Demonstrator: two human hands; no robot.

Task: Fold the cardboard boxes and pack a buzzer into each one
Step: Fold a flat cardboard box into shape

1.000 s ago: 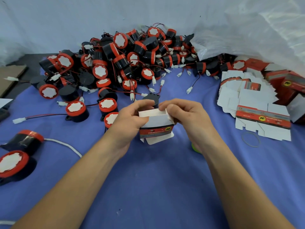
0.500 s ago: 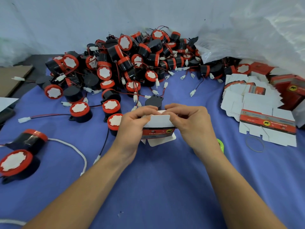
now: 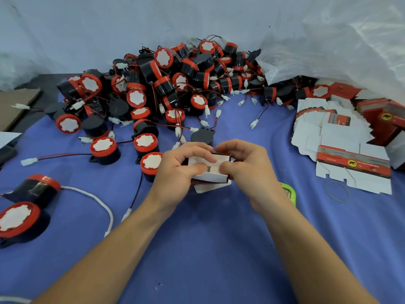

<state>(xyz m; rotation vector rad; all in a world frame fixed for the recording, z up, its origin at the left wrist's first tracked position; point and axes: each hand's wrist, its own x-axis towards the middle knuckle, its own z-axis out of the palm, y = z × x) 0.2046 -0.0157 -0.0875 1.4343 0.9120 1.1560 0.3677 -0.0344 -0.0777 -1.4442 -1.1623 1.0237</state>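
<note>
Left hand [image 3: 175, 172] and right hand [image 3: 249, 170] both grip a small cardboard box [image 3: 210, 177], thumbs pressing its white flaps, with the buzzer pile [image 3: 166, 84] at twelve o'clock.

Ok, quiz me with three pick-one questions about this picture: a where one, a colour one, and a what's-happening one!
1. Where do the flat boxes lie? A) at the left B) in the middle C) at the right
2. What colour is the cloth? A) green B) blue C) yellow
3. The small box is: A) gripped by the left hand and right hand B) lying untouched C) flattened
Answers: C, they sit by the right edge; B, blue shows everywhere; A, fingers of both curl on it.
</note>
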